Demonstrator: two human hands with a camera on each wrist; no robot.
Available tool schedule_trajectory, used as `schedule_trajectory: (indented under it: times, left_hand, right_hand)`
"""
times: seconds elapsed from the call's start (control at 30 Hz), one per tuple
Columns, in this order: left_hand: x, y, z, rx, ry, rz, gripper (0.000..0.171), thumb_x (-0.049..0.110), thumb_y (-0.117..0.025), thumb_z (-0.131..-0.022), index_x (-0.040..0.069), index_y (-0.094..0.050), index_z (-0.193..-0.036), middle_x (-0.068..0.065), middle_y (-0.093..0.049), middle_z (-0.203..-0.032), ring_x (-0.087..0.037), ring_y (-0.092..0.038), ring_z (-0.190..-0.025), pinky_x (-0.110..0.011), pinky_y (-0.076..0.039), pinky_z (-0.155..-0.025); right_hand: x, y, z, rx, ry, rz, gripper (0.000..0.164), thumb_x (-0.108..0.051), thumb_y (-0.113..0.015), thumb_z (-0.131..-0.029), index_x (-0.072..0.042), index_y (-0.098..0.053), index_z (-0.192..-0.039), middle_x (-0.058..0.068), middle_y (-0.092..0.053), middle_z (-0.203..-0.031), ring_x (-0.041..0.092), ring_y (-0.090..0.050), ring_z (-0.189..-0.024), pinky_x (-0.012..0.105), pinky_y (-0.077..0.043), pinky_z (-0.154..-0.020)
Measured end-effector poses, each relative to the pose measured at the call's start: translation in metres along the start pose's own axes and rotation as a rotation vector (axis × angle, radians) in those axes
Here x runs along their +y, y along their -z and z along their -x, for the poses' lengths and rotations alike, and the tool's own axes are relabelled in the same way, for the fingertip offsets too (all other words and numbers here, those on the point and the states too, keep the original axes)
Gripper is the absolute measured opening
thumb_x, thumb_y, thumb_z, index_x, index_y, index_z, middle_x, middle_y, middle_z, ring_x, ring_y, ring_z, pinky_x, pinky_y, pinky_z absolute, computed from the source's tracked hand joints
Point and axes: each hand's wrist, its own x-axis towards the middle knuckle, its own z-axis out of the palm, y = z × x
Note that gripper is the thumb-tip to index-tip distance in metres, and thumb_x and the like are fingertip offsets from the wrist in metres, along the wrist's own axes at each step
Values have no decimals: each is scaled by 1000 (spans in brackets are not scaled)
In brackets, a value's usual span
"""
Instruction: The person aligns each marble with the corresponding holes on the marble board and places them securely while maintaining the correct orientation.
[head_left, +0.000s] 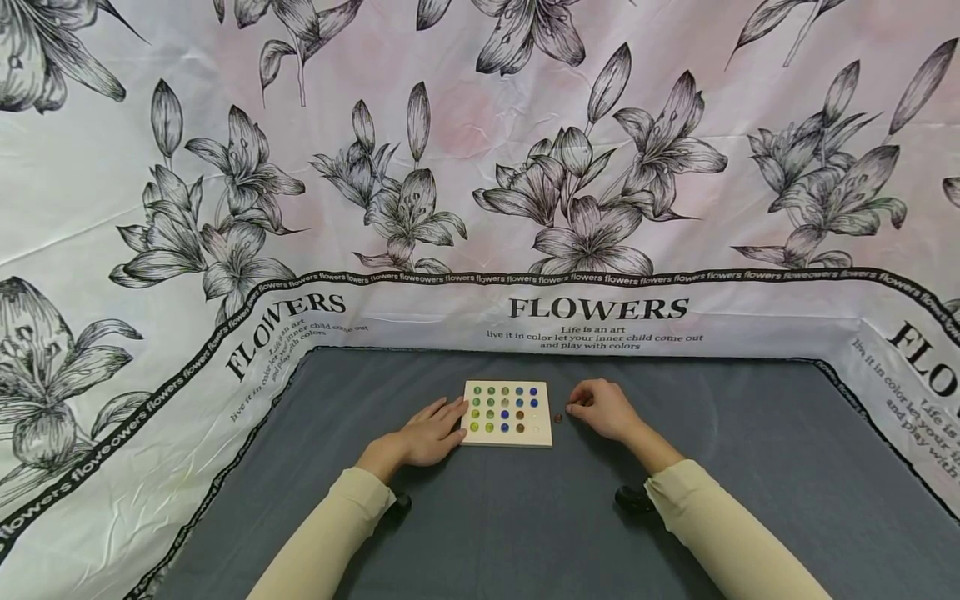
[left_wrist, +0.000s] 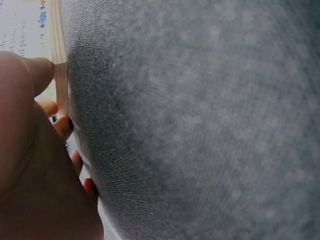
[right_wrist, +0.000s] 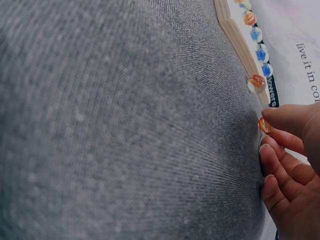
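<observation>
A pale wooden board (head_left: 507, 440) with rows of glass marbles lies flat on the grey cloth. Green, yellowish, blue and brown-orange marbles sit in it; the near right hollow (head_left: 535, 428) holds none. My left hand (head_left: 429, 435) rests against the board's left edge, thumb (left_wrist: 42, 75) touching its side and fingers fairly straight. To the board's right, my right hand (head_left: 602, 408) pinches an orange-streaked marble (right_wrist: 264, 125) between thumb and forefinger, low over the cloth. Another brown-orange marble (head_left: 558, 418) lies loose between the board and that hand.
Grey cloth (head_left: 495, 525) covers the tabletop. Behind it hangs a white and pink flower-printed fabric (head_left: 465, 208) with black lettering. Dark devices are strapped under both wrists, such as the right wrist device (head_left: 633, 498).
</observation>
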Motion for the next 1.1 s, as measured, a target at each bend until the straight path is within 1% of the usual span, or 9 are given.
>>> schedule_trajectory:
  times: [0.2,0.4,0.47,0.7,1.03,1.1]
  left_hand:
    - [1,2,1,-8,1,-4,61,42,-34,-112,19,-17,-166,-1,-13,-172,-29,-6,-159,-52,-10,-126]
    - [5,5,5,-10,-1,3,62,43,-34,-112,17,-18,-166,-3,-13,-172,-31,-6,-158,-54,-10,-126]
    - [5,5,5,-14,1,0,63,44,-33,-112,18,-16,-166,-2,-12,-172,-31,-6,-159,-54,-9,-126]
    - [3,3,1,-12,1,-4,62,42,-34,-112,18,-17,-166,-2,-13,-172,-30,-6,-158,-53,-10,-126]
    - [0,1,-2,-9,7,-5,62,43,-34,-112,20,-16,-166,0,-12,-172,-29,-5,-159,-53,-9,-126]
    - [1,1,-1,-6,3,-5,62,43,-35,-112,19,-17,-166,-1,-13,-172,-30,-6,-159,-54,-10,-126]
  right_hand:
    - [-1,3,3,-11,3,-23,5,-9,-76,-92,-4,-74,-92,2,-70,-82,13,-62,-72,33,-51,-66]
    - [-1,5,7,-22,6,-43,5,-10,-75,-93,-5,-74,-94,2,-70,-84,12,-62,-72,30,-51,-62]
    - [-1,6,9,-21,8,-49,5,-10,-75,-93,-5,-74,-95,2,-70,-84,12,-62,-72,30,-51,-62]
    - [-4,11,14,-10,41,-64,5,-8,-74,-94,-4,-74,-96,2,-71,-85,12,-63,-73,30,-53,-62]
    - [-10,15,20,-8,42,-72,7,-9,-73,-95,-4,-74,-99,3,-71,-87,13,-65,-76,31,-54,-65]
    - [-11,15,21,-7,43,-71,7,-9,-74,-95,-4,-73,-100,2,-71,-88,14,-65,-77,32,-54,-66]
